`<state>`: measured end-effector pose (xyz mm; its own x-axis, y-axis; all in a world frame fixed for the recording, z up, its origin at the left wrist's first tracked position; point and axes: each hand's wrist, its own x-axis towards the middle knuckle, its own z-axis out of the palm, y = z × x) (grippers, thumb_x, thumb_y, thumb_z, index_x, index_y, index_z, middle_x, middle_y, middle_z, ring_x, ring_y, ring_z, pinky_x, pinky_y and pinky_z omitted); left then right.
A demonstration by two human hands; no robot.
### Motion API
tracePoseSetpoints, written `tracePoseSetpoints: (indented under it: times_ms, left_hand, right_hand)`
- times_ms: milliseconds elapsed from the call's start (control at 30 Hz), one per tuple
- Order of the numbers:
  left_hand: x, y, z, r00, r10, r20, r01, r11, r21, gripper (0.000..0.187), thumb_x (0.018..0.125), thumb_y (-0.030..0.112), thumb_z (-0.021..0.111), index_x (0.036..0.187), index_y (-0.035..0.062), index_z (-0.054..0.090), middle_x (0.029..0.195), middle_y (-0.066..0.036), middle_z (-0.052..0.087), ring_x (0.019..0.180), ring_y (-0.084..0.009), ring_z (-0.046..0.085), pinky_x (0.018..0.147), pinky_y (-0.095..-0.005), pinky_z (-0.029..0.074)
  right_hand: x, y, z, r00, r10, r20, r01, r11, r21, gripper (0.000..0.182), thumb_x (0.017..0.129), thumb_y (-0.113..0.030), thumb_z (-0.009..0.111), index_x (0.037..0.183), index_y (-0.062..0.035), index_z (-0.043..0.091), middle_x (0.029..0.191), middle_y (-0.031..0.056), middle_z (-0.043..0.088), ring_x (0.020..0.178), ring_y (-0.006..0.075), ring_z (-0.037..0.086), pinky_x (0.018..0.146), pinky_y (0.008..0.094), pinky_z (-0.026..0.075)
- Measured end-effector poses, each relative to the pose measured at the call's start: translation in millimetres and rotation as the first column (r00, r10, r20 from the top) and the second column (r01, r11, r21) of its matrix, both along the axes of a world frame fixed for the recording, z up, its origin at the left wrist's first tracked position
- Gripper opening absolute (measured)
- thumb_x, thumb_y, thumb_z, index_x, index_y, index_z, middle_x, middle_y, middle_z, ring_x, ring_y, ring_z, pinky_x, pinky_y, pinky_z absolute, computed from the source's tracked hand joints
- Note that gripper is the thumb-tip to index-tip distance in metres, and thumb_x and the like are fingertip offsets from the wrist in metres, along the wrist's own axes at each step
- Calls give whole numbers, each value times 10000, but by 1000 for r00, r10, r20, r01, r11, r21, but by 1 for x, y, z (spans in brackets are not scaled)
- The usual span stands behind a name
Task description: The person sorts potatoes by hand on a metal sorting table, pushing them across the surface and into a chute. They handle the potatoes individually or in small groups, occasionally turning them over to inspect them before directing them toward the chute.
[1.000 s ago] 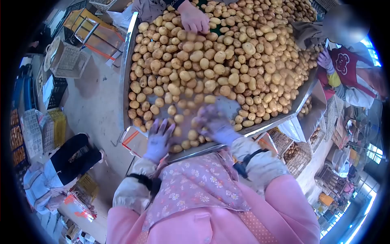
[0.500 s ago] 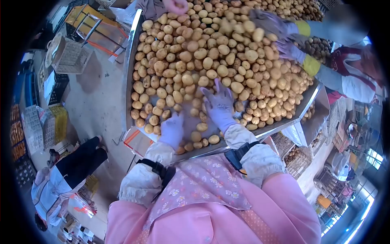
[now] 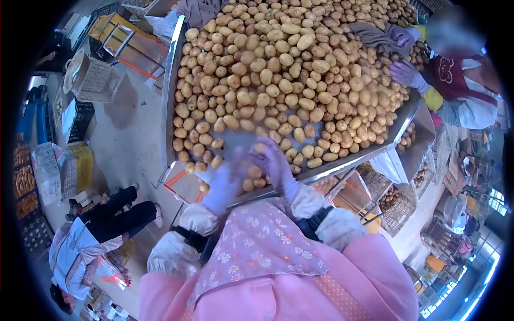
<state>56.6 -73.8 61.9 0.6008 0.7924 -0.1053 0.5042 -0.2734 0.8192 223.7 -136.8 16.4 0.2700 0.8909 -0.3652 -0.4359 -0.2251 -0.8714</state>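
Potatoes (image 3: 285, 86) lie beyond and between right hand (image 3: 275, 165), fingers curled, and left hand (image 3: 223, 185), too blurred to tell

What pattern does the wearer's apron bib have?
Small white and pinkish flowers on lilac, clearest in the head view.

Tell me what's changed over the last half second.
Your right hand drew back toward the apron and left hand; blur hides any grip. Some near potatoes shifted. The co-worker's gloved hands withdrew rightward, and the far hand left view. The metal table stayed put.
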Motion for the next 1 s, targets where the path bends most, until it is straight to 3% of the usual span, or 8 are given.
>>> tracePoseSetpoints:
  times_ms: [33, 167, 333, 433, 600, 700, 833, 1000]
  left_hand:
    - [17, 2, 9, 968, -233, 93, 227, 972, 66, 549, 871, 54, 631, 1408, 11, 523, 1322, -223, 599, 1206, -416, 579, 1016, -472, 464]
    - [42, 20, -24, 945, -315, -84, 326, 901, 287, 500, 848, 71, 627, 1341, 40, 548, 1355, -231, 553, 1245, -418, 525, 1024, -486, 447]
    - [-13, 90, -83, 823, 300, -482, -1, 850, 527, 438, 908, 325, 641, 1319, 175, 618, 1350, -187, 551, 1231, -430, 479, 1081, -549, 365]
    - [0, 55, -52, 831, 226, -508, 96, 841, 533, 423, 875, 348, 669, 1257, 165, 669, 1347, -179, 544, 1265, -439, 450, 1107, -576, 338]
    - [12, -9, -38, 893, -347, -285, 420, 872, 252, 489, 850, 260, 707, 1335, 224, 652, 1462, -185, 510, 1374, -502, 399, 1139, -605, 349]
    - [-20, 8, -42, 857, -373, -355, 473, 843, 256, 431, 848, 262, 717, 1277, 230, 694, 1454, -135, 540, 1382, -465, 421, 1120, -584, 384]
    - [-97, 38, -41, 847, -305, -435, 449, 848, 281, 351, 872, 229, 700, 1221, 190, 715, 1450, -121, 547, 1340, -452, 474, 1086, -578, 411]
    - [-78, 118, -31, 942, 187, -280, -85, 936, 341, 367, 897, 134, 645, 1260, 106, 683, 1297, -191, 642, 1226, -405, 594, 1037, -464, 483]
  right_hand:
    - [5, -10, 15, 706, -273, -654, 147, 959, -241, 288, 1025, -202, 567, 1299, -114, 582, 1233, 92, 605, 1060, 251, 660, 880, 383, 560]
    - [64, -104, 7, 874, -313, -372, 290, 950, -118, 284, 1049, -253, 580, 1278, -85, 578, 1038, 10, 633, 820, 138, 606, 649, 276, 520]
    - [153, -260, 27, 151, 668, 729, 189, 704, -684, 454, 925, -170, 679, 1353, -55, 580, 1319, 171, 618, 1213, 340, 595, 1009, 441, 502]
    - [170, -233, 17, 21, 336, 942, 360, 876, -320, 461, 903, -160, 686, 1343, -53, 602, 1447, 199, 533, 1324, 407, 504, 1102, 488, 434]
    - [92, -24, -52, 543, -177, 821, 266, 963, 32, 543, 915, -318, 693, 1410, -126, 579, 1592, 177, 364, 1444, 434, 352, 1169, 547, 329]
    - [19, 19, -32, -174, 356, 918, -93, 922, -375, 653, 871, -476, 655, 1458, -255, 474, 1640, 133, 273, 1493, 466, 228, 1109, 759, 215]
    - [58, 4, -37, -56, 329, 943, -754, 605, -256, 603, 901, -413, 654, 1467, -304, 478, 1642, 45, 305, 1508, 369, 251, 1178, 676, 211]
    - [106, 115, -21, 45, 437, 898, -405, 830, -383, 822, 877, -579, 675, 1580, -298, 352, 1690, 176, 187, 1555, 420, 152, 1221, 603, 196]
